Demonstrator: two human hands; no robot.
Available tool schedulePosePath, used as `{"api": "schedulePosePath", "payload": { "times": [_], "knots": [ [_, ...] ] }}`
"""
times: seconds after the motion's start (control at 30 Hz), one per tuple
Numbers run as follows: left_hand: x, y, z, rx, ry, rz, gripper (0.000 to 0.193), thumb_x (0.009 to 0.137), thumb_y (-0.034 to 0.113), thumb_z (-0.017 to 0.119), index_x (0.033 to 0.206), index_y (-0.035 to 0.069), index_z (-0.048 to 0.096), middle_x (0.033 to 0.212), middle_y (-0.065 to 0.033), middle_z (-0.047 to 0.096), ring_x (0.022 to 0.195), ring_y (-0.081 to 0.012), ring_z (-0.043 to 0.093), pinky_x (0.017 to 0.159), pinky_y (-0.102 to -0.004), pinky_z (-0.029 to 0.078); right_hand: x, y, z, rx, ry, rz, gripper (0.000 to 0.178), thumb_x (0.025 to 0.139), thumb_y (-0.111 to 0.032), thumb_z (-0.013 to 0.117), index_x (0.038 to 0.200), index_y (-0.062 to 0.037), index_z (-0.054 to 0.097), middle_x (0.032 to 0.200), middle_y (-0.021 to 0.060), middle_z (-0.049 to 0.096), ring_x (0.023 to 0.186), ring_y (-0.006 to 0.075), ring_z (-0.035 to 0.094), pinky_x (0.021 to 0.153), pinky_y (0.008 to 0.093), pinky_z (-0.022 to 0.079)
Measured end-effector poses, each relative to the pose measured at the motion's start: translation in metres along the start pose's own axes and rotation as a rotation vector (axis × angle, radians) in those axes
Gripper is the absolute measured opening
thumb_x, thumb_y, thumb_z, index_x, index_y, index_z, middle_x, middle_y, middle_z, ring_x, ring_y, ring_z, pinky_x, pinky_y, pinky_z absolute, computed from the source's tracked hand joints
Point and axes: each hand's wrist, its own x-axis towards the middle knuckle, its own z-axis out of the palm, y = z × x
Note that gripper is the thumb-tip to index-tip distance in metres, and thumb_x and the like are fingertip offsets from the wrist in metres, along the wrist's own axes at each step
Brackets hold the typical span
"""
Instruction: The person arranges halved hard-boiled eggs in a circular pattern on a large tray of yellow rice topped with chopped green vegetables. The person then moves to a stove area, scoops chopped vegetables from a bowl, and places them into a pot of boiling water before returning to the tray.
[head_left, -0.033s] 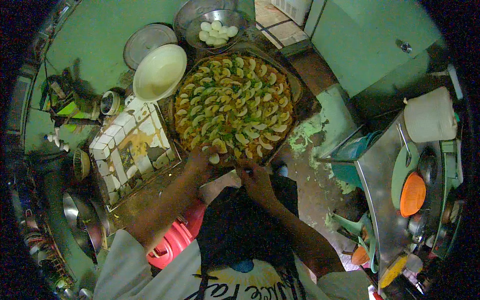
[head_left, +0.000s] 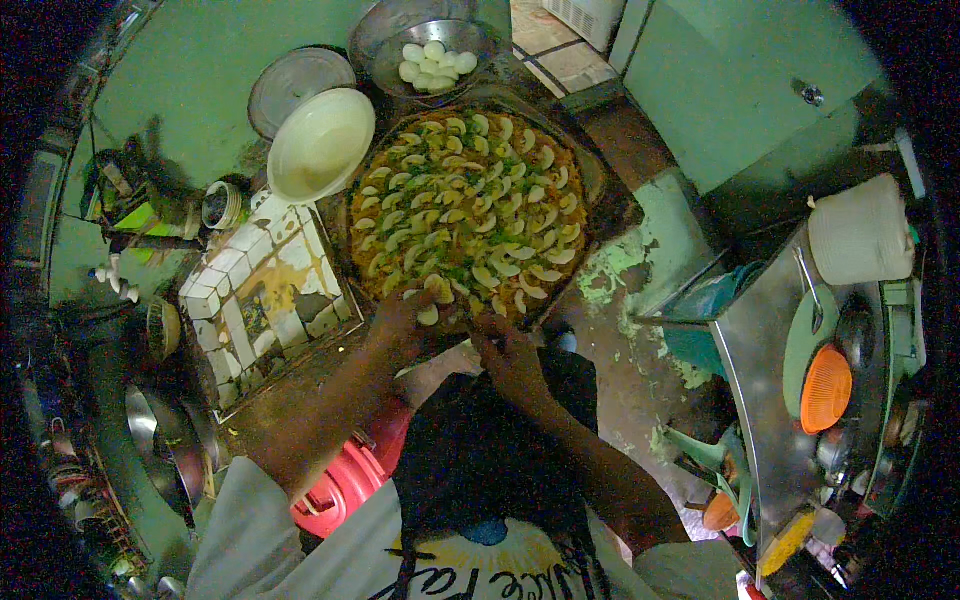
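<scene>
A wide round pan of orange-brown food (head_left: 460, 215) lies in front of me, its top covered with pale boiled egg wedges and chopped greens. At its near edge, my left hand (head_left: 402, 318) is closed around a piece of boiled egg (head_left: 429, 316), with white showing at the fingertips. Just to the right, my right hand (head_left: 507, 352) is closed with its fingers pinched together by the pan's rim. Whatever the right fingers pinch is too dark and small to make out. Beyond the pan, several whole peeled eggs (head_left: 437, 68) sit in a metal bowl (head_left: 385, 60).
A cream basin (head_left: 322, 145) and a round metal lid (head_left: 290, 88) stand left of the pan, beside a broken-tiled ledge (head_left: 270, 300). At right, a metal table (head_left: 745, 370) carries an orange basket (head_left: 826, 388) and a white bucket (head_left: 860, 230). A pink container (head_left: 345, 490) is below my left arm.
</scene>
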Motion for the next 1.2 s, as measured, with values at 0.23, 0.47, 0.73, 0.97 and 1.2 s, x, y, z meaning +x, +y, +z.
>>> {"api": "schedulePosePath", "payload": {
  "times": [0.23,0.47,0.73,0.97,1.2],
  "knots": [
    [0.012,0.005,-0.005,0.109,-0.064,0.028,0.034,0.093,0.007,0.06,0.126,-0.001,0.052,0.111,-0.0165,0.063,0.095,-0.0303,0.068,0.077,-0.0458,0.062,0.015,-0.035,0.009,0.429,0.01,0.426,0.03,0.098,-0.017,0.056,0.123,-0.0008,0.054,0.087,0.008,0.065,0.059,0.0129,0.059,0.051,0.0275,0.048],
    [0.019,0.003,-0.025,0.116,0.012,0.097,0.038,0.091,0.01,0.065,0.126,0.0,0.052,0.113,-0.0174,0.064,0.094,-0.0301,0.068,0.075,-0.0429,0.061,-0.003,-0.041,0.01,0.153,-0.116,0.23,0.028,0.097,-0.019,0.058,0.12,-0.0026,0.058,0.091,0.0101,0.067,0.067,0.0149,0.061,0.058,0.029,0.049],
    [0.032,0.007,-0.039,0.065,-0.074,0.037,0.038,0.092,0.011,0.063,0.127,0.0,0.052,0.113,-0.0189,0.064,0.093,-0.0306,0.07,0.075,-0.0422,0.061,0.012,-0.013,0.025,0.008,0.034,-0.071,0.031,0.097,-0.02,0.058,0.123,-0.0039,0.055,0.092,0.011,0.066,0.067,0.0153,0.06,0.058,0.031,0.05],
    [0.035,0.035,-0.01,0.118,-0.088,0.092,0.036,0.092,0.009,0.063,0.127,0.002,0.053,0.113,-0.0185,0.064,0.092,-0.0309,0.07,0.072,-0.0405,0.062,0.042,-0.027,0.022,0.457,-0.05,0.37,0.033,0.101,-0.025,0.052,0.127,-0.0053,0.052,0.087,0.006,0.064,0.06,0.0126,0.058,0.05,0.0271,0.048],
    [0.048,0.018,-0.026,0.031,-0.088,0.067,0.031,0.094,0.01,0.062,0.122,-0.001,0.054,0.112,-0.0169,0.064,0.095,-0.0303,0.069,0.077,-0.039,0.06,0.025,-0.04,0.008,-0.021,-0.075,0.084,0.032,0.099,-0.027,0.055,0.123,-0.0055,0.058,0.082,0.0065,0.064,0.062,0.0129,0.06,0.053,0.0264,0.048]
  ]
}}
